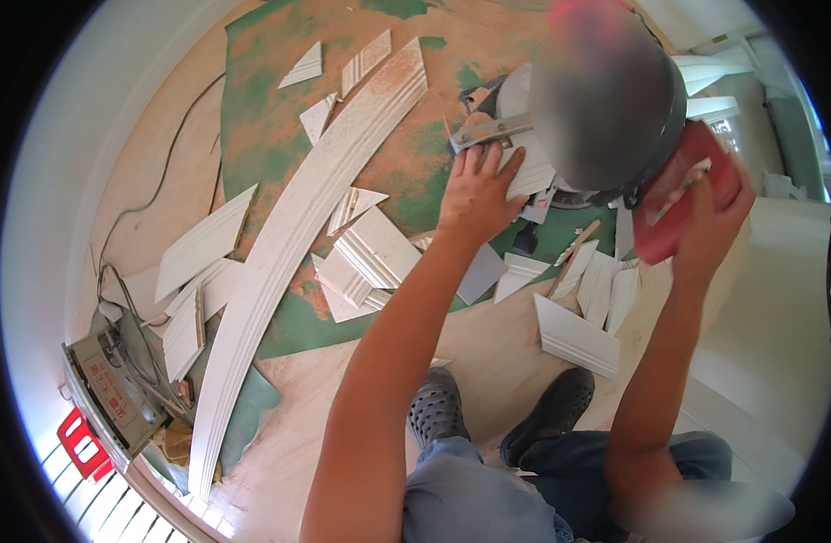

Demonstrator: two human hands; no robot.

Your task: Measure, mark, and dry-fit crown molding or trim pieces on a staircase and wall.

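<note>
My left hand [479, 192] reaches to a large power saw with a dark rounded body [664, 95], much of it blurred. Its fingers curl over a short white moulding piece [535, 167] against the metal fence [492, 132]; the thumb points right. To the right of the saw, my right hand [718, 204] grips a red box-like object [664, 222] whose kind I cannot make out. Left of my left forearm lie a long white grooved moulding strip [298, 204] and several angled white offcuts [379, 249].
A green mat [298, 339] strewn with brown dust covers part of the pale floor. More offcuts [574, 335] lie between the saw and my dark clogs [555, 412]. A metal case [112, 389] and a black cable [162, 190] are at the left, near a red plastic object [76, 443].
</note>
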